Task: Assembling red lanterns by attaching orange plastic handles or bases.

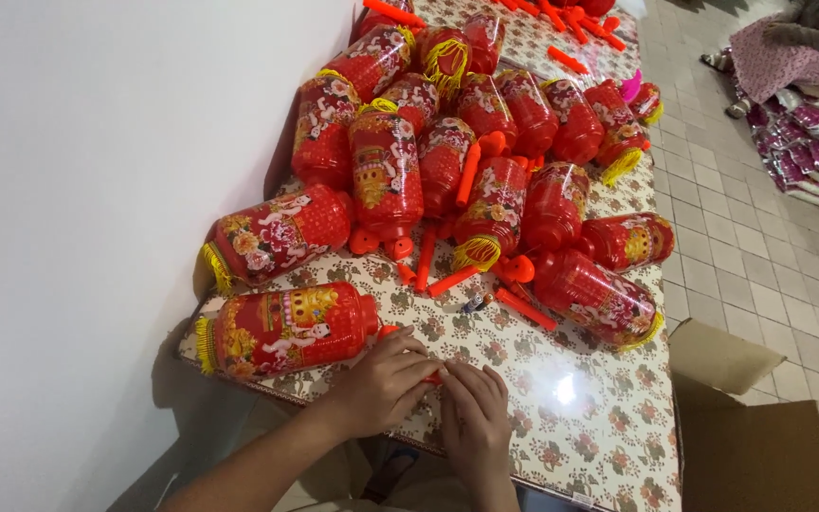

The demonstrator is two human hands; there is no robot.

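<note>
Red plastic lantern (pixel 286 330) with a yellow fringe lies on the floral-patterned bench (pixel 571 427) just left of your hands; your left hand (pixel 383 384) and right hand (pixel 474 417) together pinch its orange handle stick (pixel 428 376).

Two bare hands brought together, fingertips meeting — palms down.

The left hand (pixel 383 382) comes in from the lower left on a bare forearm that slants up across the bottom of the view; its wrist is straight, its knuckles arched, and its fingers curl downward and to the right, bunched close together. The right hand (pixel 474 417) rises from the bottom edge — its back faces the camera, fingers lying nearly straight and side by side, pointing up and slightly left. The two sets of fingertips touch near the middle, the left hand's curled over the right's. Neither palm is visible.
</note>
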